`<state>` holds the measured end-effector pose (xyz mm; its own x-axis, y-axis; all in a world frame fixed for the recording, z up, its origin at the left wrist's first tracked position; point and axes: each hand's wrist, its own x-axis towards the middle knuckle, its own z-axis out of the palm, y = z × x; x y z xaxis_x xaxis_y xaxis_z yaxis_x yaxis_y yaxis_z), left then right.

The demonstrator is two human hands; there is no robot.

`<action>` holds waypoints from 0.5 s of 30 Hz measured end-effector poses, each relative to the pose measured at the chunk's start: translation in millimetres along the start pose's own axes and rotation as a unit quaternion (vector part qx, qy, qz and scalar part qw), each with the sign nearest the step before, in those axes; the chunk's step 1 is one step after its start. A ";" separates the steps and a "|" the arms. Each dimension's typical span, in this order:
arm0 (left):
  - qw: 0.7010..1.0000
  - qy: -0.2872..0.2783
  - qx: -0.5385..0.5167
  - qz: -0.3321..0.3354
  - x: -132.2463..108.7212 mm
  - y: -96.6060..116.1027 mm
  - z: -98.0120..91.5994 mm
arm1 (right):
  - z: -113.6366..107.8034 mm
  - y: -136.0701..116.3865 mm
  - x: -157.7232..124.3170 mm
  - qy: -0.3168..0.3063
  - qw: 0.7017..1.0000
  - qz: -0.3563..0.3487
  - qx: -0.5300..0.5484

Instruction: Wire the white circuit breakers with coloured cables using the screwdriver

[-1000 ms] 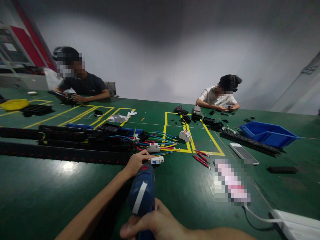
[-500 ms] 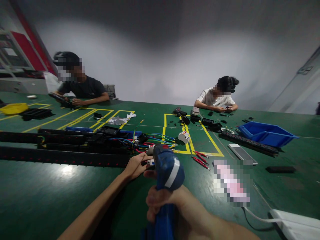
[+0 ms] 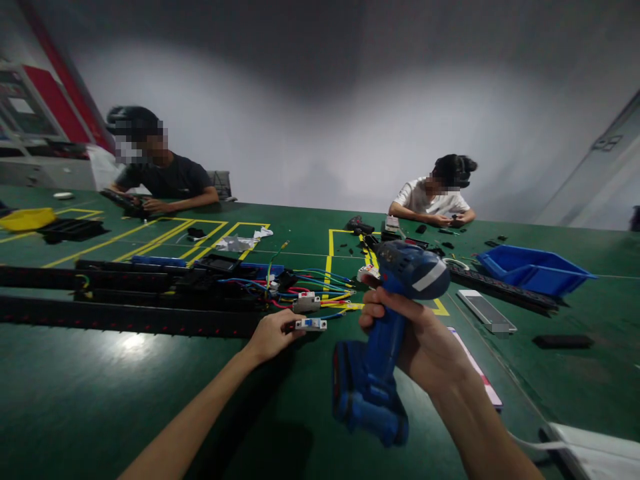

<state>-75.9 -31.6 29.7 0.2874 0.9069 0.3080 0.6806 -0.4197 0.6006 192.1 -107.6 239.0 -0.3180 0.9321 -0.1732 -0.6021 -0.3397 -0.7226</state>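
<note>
My right hand (image 3: pixel 433 343) is wrapped round the grip of a blue cordless drill (image 3: pixel 387 337), lifted over the table with its battery end toward me. The drill's nose points away from me and its tip is hidden. Low on the table, my left hand (image 3: pixel 273 333) pinches a small white circuit breaker (image 3: pixel 311 325) with a blue switch. Just beyond it sits a second, grey-white circuit breaker (image 3: pixel 306 302) among coloured wires (image 3: pixel 320 275). Another white breaker (image 3: pixel 369 272) is partly covered by the drill and fingers.
Long black power strip housings (image 3: pixel 125 313) lie to the left. At the right are a blue bin (image 3: pixel 535 267), a white phone (image 3: pixel 485 310) and a black bar (image 3: pixel 563 341). Two people sit across the green table, one in a dark shirt (image 3: pixel 173 177), one in a white shirt (image 3: pixel 417 197).
My right hand has moved the drill right and up, away from the breaker in my left hand. That breaker now shows fully. My left hand has stayed about in place.
</note>
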 end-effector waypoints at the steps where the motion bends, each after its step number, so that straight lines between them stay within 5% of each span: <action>1: 1.000 0.001 -0.001 -0.001 0.0 -0.5 0.2 | -1.8 -4.3 1.2 -0.002 1.000 -0.012 0.003; 15: 1.000 -0.004 -0.016 -0.003 -0.9 4.6 -5.0 | -33.6 -45.9 24.0 0.072 0.969 -0.225 -0.068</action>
<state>-76.4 -34.6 35.8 0.2890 0.9096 0.2984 0.6601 -0.4151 0.6261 236.7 -65.4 245.5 0.0658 0.9934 0.0942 -0.5515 0.1149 -0.8262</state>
